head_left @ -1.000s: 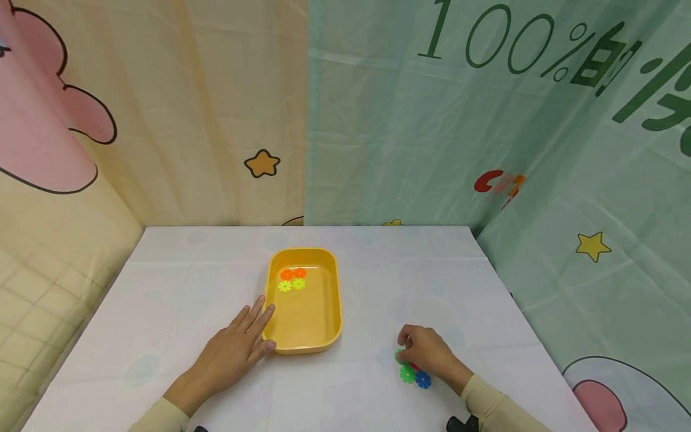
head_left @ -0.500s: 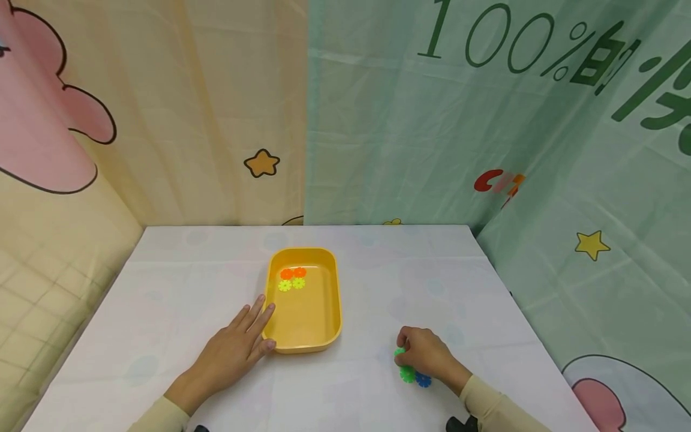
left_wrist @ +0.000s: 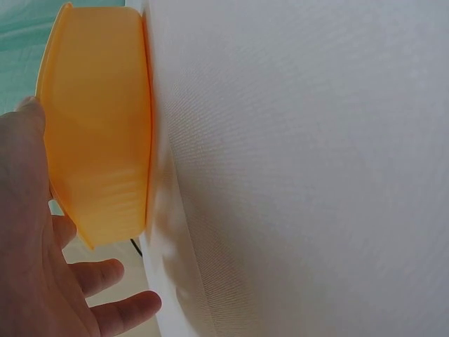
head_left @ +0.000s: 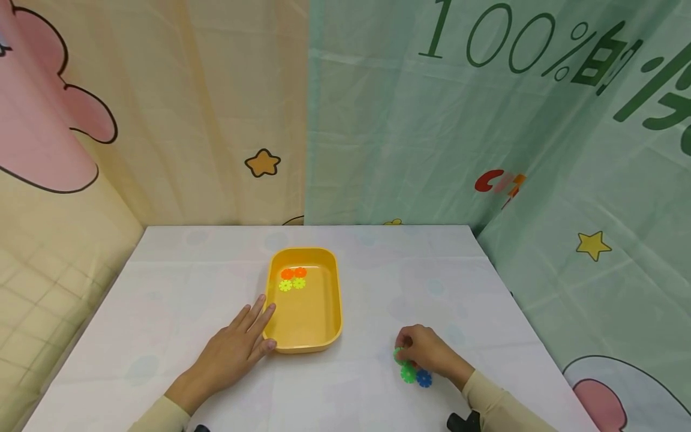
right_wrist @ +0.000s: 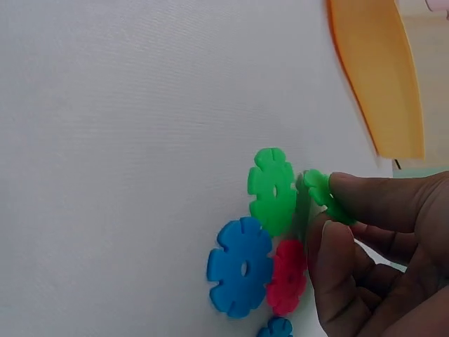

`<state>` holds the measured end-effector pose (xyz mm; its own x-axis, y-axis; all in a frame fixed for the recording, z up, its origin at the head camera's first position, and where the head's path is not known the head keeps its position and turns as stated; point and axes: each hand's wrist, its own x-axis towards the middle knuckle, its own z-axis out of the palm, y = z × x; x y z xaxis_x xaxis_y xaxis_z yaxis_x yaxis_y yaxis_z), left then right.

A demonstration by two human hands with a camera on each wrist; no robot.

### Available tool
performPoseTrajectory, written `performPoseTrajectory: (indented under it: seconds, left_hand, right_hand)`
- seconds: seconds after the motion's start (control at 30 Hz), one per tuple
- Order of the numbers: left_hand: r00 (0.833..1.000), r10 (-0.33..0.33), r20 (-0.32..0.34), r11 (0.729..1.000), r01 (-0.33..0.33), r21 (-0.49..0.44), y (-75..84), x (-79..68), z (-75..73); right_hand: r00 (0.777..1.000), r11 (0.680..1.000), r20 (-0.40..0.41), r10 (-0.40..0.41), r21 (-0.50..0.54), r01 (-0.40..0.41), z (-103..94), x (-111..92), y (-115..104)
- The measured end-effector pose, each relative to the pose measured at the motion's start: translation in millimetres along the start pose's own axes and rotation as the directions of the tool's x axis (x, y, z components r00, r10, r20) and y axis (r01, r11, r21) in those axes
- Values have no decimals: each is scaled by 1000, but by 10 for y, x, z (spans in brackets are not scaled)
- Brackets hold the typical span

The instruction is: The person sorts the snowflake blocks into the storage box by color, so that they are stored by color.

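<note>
1. Right hand (head_left: 432, 354) shifts slightly from half a second ago, and the held green disc (right_wrist: 321, 189) now shows more plainly at its fingertips; the left hand (head_left: 229, 357) and the tray (head_left: 305, 318) stay where they were.
2. Thumb and finger of the right hand pinch the held green disc, which is notched like a flower and tilted. Whether its lower edge touches the table (head_left: 367, 288) I cannot tell.
3. Just beside it, flat on the white tablecloth, lies another green disc (right_wrist: 272, 203), with a blue disc (right_wrist: 231, 274) and a red disc (right_wrist: 286, 284) close against one another. A second blue disc (right_wrist: 276, 328) is cut off by the bottom edge of the right wrist view.
4. This group sits to the right of the yellow tray and nearer the person, well apart from it.
5. The left hand has its fingers spread and relaxed, touching the tray's left rim; two of its fingers hang clear of the tray in the left wrist view.
6. Inside the tray, toward the far left, two orange discs (head_left: 287, 274) lie side by side, with two yellow discs (head_left: 285, 286) just in front.
7. The two hands are well apart, both in pale sleeves (head_left: 499, 402).
8. Behind the table hang a yellow curtain (head_left: 178, 108) and a green curtain (head_left: 378, 120).
</note>
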<state>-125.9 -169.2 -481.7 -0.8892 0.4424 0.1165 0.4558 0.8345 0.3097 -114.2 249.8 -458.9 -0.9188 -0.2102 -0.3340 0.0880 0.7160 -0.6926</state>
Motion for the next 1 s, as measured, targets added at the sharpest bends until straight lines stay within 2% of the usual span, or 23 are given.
performPoseTrajectory:
  seconds: [0.17, 0.5, 0.73, 1.0]
  left_hand:
    - [1000, 3, -7, 1000, -3, 6, 5, 10, -4]
    - [1000, 14, -22, 1000, -14, -2, 0, 4, 27]
    - [1000, 11, -23, 1000, -10, 3, -4, -5, 39]
    - [1000, 0, -11, 1000, 0, -1, 11, -3, 31]
  right_hand:
    - [999, 995, 15, 29, 94, -30, -100, 40, 38]
    - [994, 966, -49, 94, 246, -79, -228, 125, 101]
    - [976, 947, -123, 182, 289, -140, -289, 174, 89]
    - [979, 923, -130, 156, 372, -97, -457, 259, 51]
